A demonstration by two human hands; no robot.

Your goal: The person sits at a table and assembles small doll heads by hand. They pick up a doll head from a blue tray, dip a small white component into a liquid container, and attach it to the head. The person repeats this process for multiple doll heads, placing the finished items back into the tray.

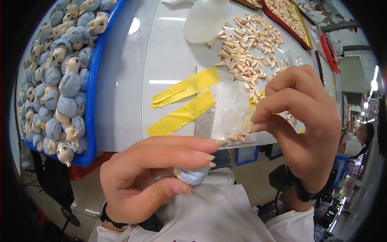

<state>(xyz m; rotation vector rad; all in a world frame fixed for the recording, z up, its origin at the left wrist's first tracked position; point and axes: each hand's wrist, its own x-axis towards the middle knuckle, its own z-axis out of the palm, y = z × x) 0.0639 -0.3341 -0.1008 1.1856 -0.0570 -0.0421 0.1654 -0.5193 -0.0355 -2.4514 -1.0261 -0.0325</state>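
A white tabletop (121, 80) fills the middle of the view, with a deep blue plastic tray (92, 109) along its left side, heaped with small doll heads in cream with moulded pale-blue hair (66, 84). The person's two hands are well apart. The left hand (139, 173), below the near edge of the tabletop, has thumb and fingers closed on one round doll head with pale-blue moulded hair (192, 177). The right hand (302, 109) is raised over the near right part of the tabletop, thumb and forefinger drawn close together beside a clear round plastic cup (231, 117); whether anything is pinched there, I cannot tell.

The relation that matters is between that cup and the held head: the cup lies ahead of it and to its right, with the right hand much nearer. Neither shows a clear long axis (both look roughly round from here).

Farther off stand a translucent white plastic bottle (205, 22) and a scattered pile of little cream pointed pieces with red tips (246, 48). Two strips of yellow tape (185, 88) lie left of the cup.

The left fingers cover much of the held head, so its face cannot be made out. The bottle is cut off at the top, and the cup's contents are unclear.
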